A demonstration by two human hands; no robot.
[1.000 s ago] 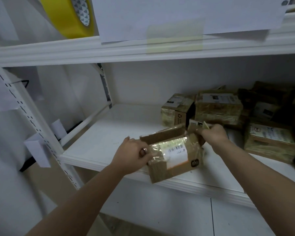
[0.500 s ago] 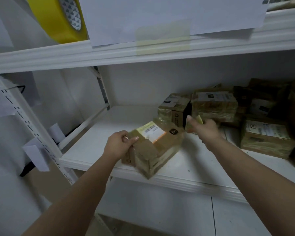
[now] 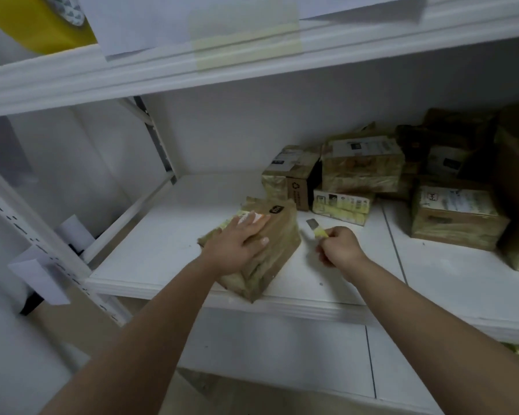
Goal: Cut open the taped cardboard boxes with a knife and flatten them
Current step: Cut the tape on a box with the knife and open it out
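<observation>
Box (image 3: 277, 235) under flat left hand (image 3: 237, 245); right hand (image 3: 339, 247) grips knife (image 3: 316, 229) (blade out).

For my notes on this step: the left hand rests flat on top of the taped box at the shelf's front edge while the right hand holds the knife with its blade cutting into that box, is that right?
Not quite. In the head view the left hand does rest flat on the taped box at the shelf edge, and the right hand holds the knife, but the blade is clear of the box, pointing up beside it, not cutting into it.
</observation>
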